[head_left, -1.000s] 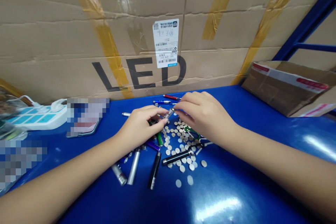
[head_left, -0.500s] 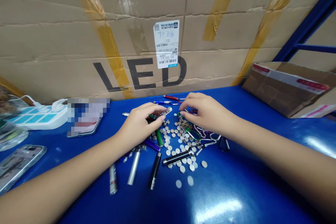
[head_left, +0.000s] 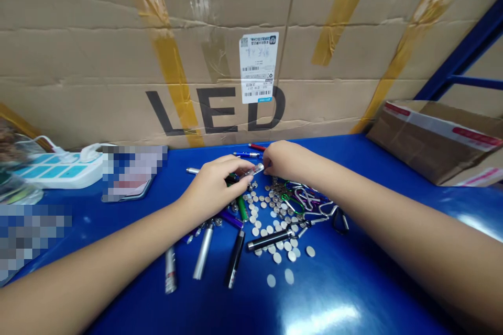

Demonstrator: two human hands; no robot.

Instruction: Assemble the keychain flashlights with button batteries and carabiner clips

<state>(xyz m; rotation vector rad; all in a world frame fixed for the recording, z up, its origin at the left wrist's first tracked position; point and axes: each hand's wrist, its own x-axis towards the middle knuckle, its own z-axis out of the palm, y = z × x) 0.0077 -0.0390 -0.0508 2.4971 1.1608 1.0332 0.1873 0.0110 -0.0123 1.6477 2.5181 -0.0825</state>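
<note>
My left hand (head_left: 214, 187) is closed round a small silver tube (head_left: 255, 170), its tip poking out to the right. My right hand (head_left: 283, 160) is pinched at that tip; what its fingers hold, if anything, is hidden. Below both hands lies a scatter of round silver button cells (head_left: 275, 230). Several pen-shaped lights lie on the blue table (head_left: 353, 293): a black one (head_left: 269, 239), another black one (head_left: 234, 259), a silver one (head_left: 203, 252) and a short silver one (head_left: 170, 269). Coloured carabiner clips (head_left: 302, 201) lie under my right wrist.
A big cardboard box marked LED (head_left: 216, 63) walls the back. A smaller open carton (head_left: 432, 138) sits at the right. A white power strip (head_left: 58, 170) and a phone (head_left: 126, 188) lie at the left. Red and blue pens (head_left: 251, 151) rest by the box.
My right hand lifted off the silver tube, reached toward the clips and cells, then came back to the tube's tip. The short silver light at lower left shifted. The camera tilted slightly.
</note>
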